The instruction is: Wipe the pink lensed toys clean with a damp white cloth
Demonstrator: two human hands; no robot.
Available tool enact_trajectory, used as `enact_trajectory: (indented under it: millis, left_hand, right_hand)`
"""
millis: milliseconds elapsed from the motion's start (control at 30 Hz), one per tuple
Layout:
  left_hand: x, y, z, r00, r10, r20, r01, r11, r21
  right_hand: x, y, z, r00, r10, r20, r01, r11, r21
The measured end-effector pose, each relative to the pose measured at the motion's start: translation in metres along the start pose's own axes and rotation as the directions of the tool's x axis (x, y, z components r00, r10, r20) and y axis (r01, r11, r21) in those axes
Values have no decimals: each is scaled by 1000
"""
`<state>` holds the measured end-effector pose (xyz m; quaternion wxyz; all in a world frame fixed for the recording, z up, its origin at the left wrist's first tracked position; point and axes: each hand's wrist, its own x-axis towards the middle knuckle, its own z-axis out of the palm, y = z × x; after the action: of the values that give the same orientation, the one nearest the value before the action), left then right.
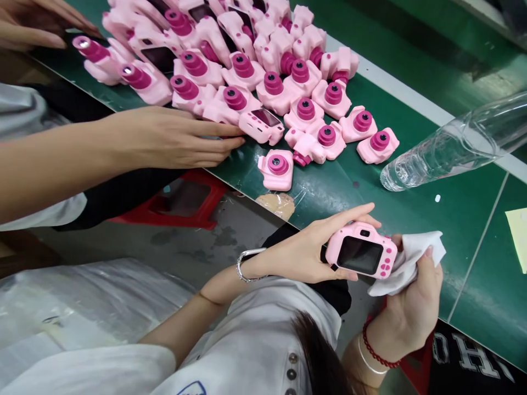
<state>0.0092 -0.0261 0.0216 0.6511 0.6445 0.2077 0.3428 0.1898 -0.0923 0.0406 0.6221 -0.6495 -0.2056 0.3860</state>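
Note:
My left hand [304, 249] is closed around the left end of a pink toy camera [359, 253], its dark screen and magenta buttons turned towards me. A white cloth [415, 260] is pinched in my right hand [418, 302] and lies against the camera's button end; the fingers behind it are partly hidden. Both hands are above the near edge of the green table. Beyond them stands a loose pink toy camera [275, 169] with a magenta lens, close to a crowded pile of similar cameras [236, 66].
A co-worker's hand [164, 134] touches the pile's near side, and another hand [37, 24] is at upper left. On the green table [341, 189] lie a clear plastic bottle [453, 145] and a yellow paper [517, 236]. A red stool [177, 206] stands below the edge.

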Motion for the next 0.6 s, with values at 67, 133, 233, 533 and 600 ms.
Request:
enact_trajectory:
  millis: [67, 133, 233, 533, 600]
  left_hand:
    - [1, 2, 0, 1000, -9, 21, 9, 1000, 19]
    - [2, 5, 0, 999, -29, 29, 28, 999, 37]
    - [5, 10, -2, 996, -86, 38, 85, 996, 42]
    - [10, -17, 29, 985, -114, 129, 51, 910, 411]
    - [11, -24, 39, 985, -23, 171, -67, 862, 502]
  right_hand:
    - [-5, -5, 6, 1000, -24, -18, 24, 1000, 10]
    - [-6, -7, 12, 998, -47, -50, 47, 999, -10]
    - [-7, -7, 16, 995, -44, -91, 40, 998, -49]
    - [0, 26, 2, 952, -287, -104, 216, 875, -434]
    - [14, 26, -29, 884, -428, -191, 238, 761, -603]
